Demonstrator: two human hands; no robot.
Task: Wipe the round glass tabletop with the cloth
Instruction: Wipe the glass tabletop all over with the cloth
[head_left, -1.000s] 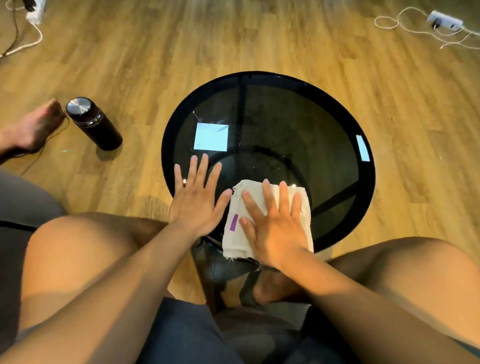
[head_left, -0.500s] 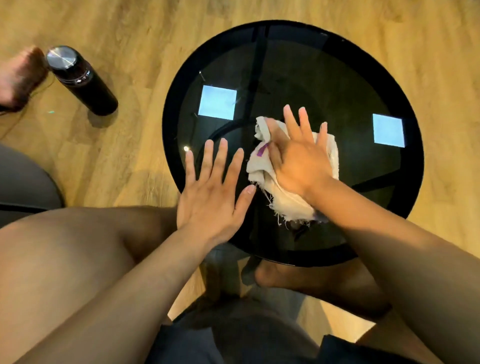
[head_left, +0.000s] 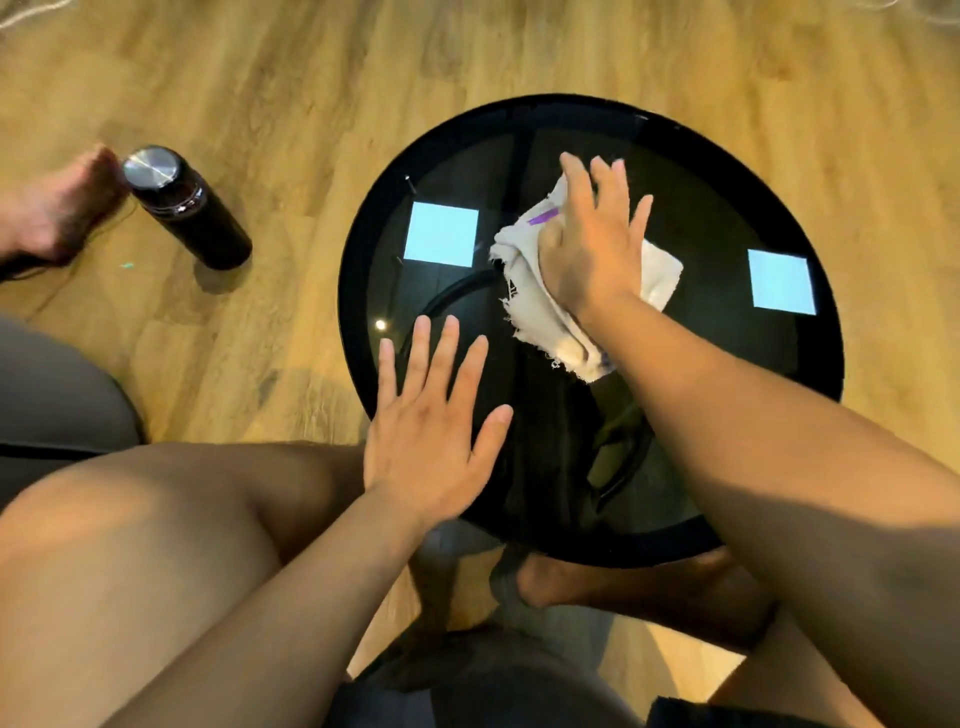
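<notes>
The round dark glass tabletop (head_left: 727, 415) stands in front of me between my knees. A white cloth (head_left: 540, 322) with a purple tag lies crumpled near the table's middle. My right hand (head_left: 587, 244) presses flat on the cloth, fingers spread toward the far rim, covering much of it. My left hand (head_left: 431, 421) rests flat and empty on the near left edge of the glass, fingers apart. Two bright square light reflections show on the glass left and right of the cloth.
A black bottle with a silver lid (head_left: 184, 205) stands on the wooden floor left of the table. A bare foot (head_left: 57, 213) lies beside it. Another foot (head_left: 613, 582) rests under the table's near edge. A grey seat edge (head_left: 52, 395) is at far left.
My right hand has pushed the cloth from the near edge toward the middle and far side of the glass. My left hand has stayed on the near left rim.
</notes>
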